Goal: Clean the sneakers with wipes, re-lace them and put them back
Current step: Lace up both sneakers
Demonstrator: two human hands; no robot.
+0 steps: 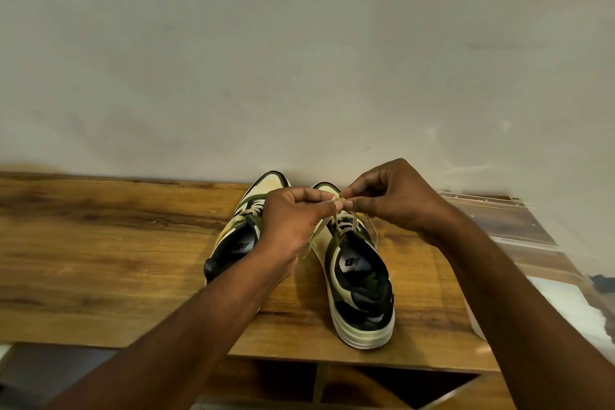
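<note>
On top of the wood-grain shelf (100, 243) we see two sneakers (359, 280), cream and olive with dark linings and thick pale soles, toes to the plain wall (299, 43). Above the right shoe, our left hand (293, 220) and right hand (396, 200) both pinch the flat cream lace (339, 200). Left forearm hides part of the left shoe (239, 236). Blurry pale items sit at right.

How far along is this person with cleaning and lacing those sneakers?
Nearly finished, by the look of it. The left sneaker already has laces through its eyelets. In hand: the left hand and right hand pinch the lace above the right sneaker, apparently tying it. Left: finishing that and putting the pair away. Whether they were wiped, I cannot tell.
</note>
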